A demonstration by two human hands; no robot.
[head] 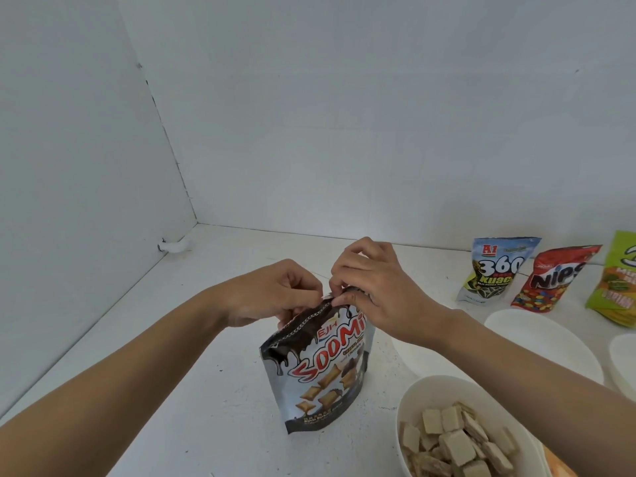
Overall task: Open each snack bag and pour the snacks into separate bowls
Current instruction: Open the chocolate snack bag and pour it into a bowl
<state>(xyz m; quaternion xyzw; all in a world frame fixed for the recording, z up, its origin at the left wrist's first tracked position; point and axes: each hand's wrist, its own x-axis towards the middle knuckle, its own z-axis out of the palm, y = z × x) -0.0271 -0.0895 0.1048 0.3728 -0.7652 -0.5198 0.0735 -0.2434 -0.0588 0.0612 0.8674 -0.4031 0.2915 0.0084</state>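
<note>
A dark-and-white Soomi snack bag [316,370] stands upright in the middle of the white counter. My left hand [272,292] pinches the bag's top edge on its left part. My right hand [375,287] pinches the same top edge just to the right, fingers curled over it. The bag's mouth is hidden under my fingers. A white bowl [430,390] at the front right holds several pale square wafers [454,438]. Behind it sits another white bowl [540,335], its inside white, and a third bowl [623,363] is cut off by the right edge.
Three upright snack bags stand at the back right: a blue 360 bag [495,270], a red Nips bag [550,280] and a green bag [616,284]. White walls meet in a corner at the left. Something orange [564,466] shows at the bottom right.
</note>
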